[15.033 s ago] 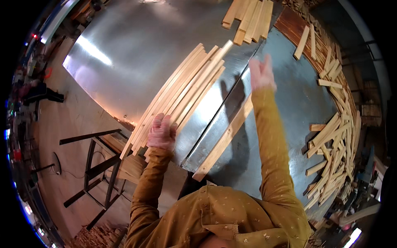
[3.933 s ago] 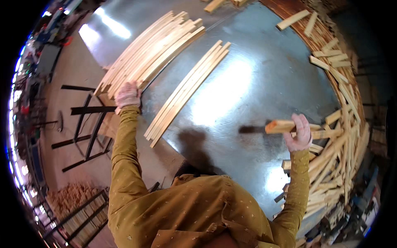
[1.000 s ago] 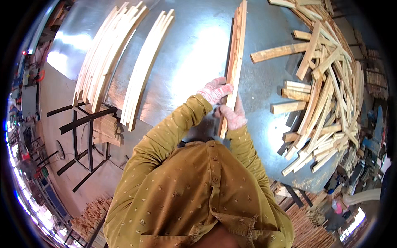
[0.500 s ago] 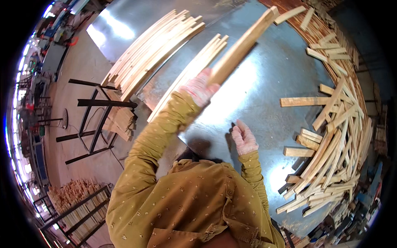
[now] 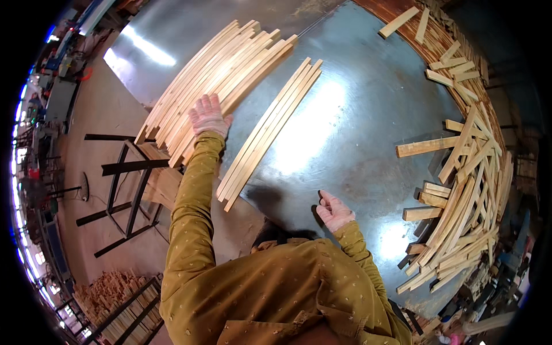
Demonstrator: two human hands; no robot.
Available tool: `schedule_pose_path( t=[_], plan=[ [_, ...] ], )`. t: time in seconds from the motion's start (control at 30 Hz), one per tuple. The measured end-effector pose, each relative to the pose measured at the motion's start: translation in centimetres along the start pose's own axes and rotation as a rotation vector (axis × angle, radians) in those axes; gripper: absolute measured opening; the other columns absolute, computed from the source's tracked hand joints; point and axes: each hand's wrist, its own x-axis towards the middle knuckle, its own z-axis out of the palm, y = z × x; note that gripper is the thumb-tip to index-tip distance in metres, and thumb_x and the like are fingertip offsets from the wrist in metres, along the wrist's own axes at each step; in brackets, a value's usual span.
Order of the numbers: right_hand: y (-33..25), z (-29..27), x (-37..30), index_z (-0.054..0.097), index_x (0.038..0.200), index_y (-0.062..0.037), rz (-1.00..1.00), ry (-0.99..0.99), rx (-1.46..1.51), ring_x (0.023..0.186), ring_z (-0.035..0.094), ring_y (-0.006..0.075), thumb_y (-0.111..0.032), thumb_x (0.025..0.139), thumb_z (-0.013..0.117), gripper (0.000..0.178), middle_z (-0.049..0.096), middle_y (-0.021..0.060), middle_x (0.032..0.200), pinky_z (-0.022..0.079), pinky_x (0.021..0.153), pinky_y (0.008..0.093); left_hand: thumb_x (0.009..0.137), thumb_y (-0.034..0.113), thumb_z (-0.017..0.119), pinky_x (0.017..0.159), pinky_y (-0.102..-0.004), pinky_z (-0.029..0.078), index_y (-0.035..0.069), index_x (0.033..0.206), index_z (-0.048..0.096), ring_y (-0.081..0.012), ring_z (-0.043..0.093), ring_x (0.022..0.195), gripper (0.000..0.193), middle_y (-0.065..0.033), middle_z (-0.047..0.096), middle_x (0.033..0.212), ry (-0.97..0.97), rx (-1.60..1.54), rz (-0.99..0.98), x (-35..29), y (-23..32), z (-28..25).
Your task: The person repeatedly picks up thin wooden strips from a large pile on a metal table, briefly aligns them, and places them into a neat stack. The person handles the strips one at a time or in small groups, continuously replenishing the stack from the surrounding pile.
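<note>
My left hand (image 5: 208, 117), in a pale thin glove, lies with fingers stretched out on the near right side of a large row of pale wooden strips (image 5: 210, 75). It grips none of them. To its right, a smaller group of several wooden strips (image 5: 270, 132) lies side by side on the grey metal tabletop (image 5: 351, 149). My right hand (image 5: 335, 213), also gloved, hovers low over the table near my body, its fingers curled together. A small dark shape shows beside its fingertips; whether it is an object or a shadow is unclear.
Along the right side, a long jumbled heap of short wood pieces (image 5: 466, 213) lines the table, a few ends jutting inward. A black metal frame (image 5: 135, 167) stands off the table's left edge. A rack of stacked wood sticks (image 5: 118, 299) is at lower left.
The wooden strip my left hand held is out of that hand, and the smaller group looks wider. My left hand has moved left onto the large row. My right hand has shifted slightly nearer my body.
</note>
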Motion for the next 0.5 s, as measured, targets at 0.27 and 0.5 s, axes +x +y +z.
schedule_pose_path(
  t=[0.27,0.5],
  plan=[
    [1.8,-5.7,-2.0,0.054,0.137,-0.0091,0.087,0.248,-0.074,0.088,0.065,0.0197,-0.026,0.090,0.068,0.052,0.068,0.0096,0.106,0.053,0.084,0.0318,0.091,0.052,0.056,0.115,-0.0574,0.020,0.014,0.155,0.020,-0.0345,0.022,0.147,0.083,-0.0143,0.023,0.160,-0.005,-0.110,-0.117,4.8,-2.3,1.7],
    [9.8,-10.0,-5.8,0.051,0.140,-0.0059,0.138,0.437,-0.021,0.087,0.059,0.0135,-0.017,0.093,0.065,0.051,0.063,0.0034,0.100,0.051,0.081,0.0284,0.101,0.026,0.043,0.113,-0.0659,0.014,0.015,0.155,0.021,-0.0321,0.018,0.150,0.059,-0.0122,0.018,0.163,-0.011,0.286,-0.143,7.0,-0.4,0.4]
  ],
)
